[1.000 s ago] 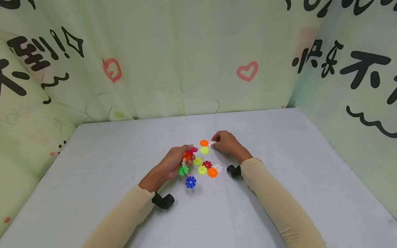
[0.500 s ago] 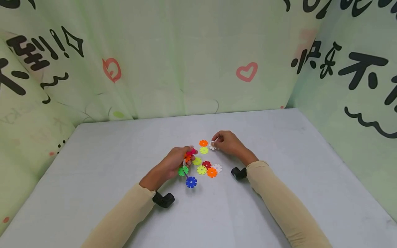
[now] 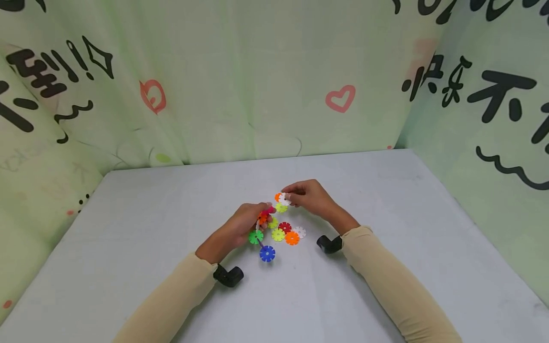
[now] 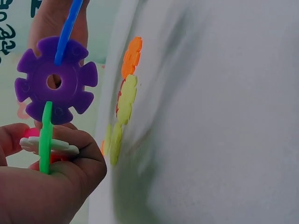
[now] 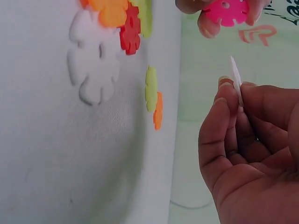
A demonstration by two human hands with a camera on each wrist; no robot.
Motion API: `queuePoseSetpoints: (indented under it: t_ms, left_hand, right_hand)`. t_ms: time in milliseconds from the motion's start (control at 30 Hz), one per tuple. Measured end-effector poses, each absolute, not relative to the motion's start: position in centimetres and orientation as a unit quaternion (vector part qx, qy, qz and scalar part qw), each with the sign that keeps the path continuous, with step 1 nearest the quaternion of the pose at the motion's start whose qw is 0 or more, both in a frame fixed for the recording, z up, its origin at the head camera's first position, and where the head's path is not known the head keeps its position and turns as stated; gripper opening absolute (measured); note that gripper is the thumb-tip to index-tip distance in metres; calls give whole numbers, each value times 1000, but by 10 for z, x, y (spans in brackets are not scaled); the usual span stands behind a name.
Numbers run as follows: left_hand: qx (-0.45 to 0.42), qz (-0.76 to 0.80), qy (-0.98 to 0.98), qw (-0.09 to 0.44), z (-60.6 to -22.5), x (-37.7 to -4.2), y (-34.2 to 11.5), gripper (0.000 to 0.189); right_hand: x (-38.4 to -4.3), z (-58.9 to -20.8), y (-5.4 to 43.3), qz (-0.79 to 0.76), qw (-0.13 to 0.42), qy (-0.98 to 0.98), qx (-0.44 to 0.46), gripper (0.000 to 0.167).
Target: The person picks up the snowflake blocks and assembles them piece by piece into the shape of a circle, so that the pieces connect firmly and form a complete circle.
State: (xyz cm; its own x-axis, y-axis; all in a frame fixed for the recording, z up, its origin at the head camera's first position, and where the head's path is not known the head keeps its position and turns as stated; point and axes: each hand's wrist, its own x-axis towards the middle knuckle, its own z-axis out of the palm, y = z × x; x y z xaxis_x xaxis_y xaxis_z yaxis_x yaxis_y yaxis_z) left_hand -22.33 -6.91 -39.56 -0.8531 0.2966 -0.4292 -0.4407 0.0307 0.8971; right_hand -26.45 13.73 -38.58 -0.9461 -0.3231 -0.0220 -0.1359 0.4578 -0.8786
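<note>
My left hand (image 3: pixel 241 225) grips a chain of notched plastic snowflake discs slotted together. A pink disc (image 5: pixel 228 11) is at its top end, then orange and white ones. Below the fingers hang a green disc (image 3: pixel 256 237), a purple disc (image 4: pixel 56 80) and a blue disc (image 3: pixel 267 254). Between thumb and fingers, my right hand (image 3: pixel 312 196) pinches a single white disc (image 5: pixel 236 80), raised off the table. That white disc is apart from the pink disc, a short way to its right in the head view.
Loose discs lie flat on the white table (image 3: pixel 171 200): a red disc (image 3: pixel 285 227), an orange disc (image 3: pixel 292 238), a white disc (image 5: pixel 93 58) and several yellow ones. Another orange disc (image 3: pixel 277 196) lies partly behind the held white one. A printed curtain (image 3: pixel 257 85) stands behind the table.
My right hand has lifted the white disc off the table and brought it left toward the chain. The left hand, still gripping the chain, has shifted slightly right.
</note>
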Motion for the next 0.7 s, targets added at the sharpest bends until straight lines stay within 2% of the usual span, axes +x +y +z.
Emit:
queuePoseSetpoints:
  t_ms: [467, 700]
  left_hand:
    - [-56, 697, 666, 260, -395, -221, -69, 40]
    - [-46, 698, 669, 250, -393, -221, -72, 41]
  right_hand:
    - [-257, -380, 126, -517, 129, 828, -176, 22]
    - [-255, -379, 126, -515, 164, 823, -177, 31]
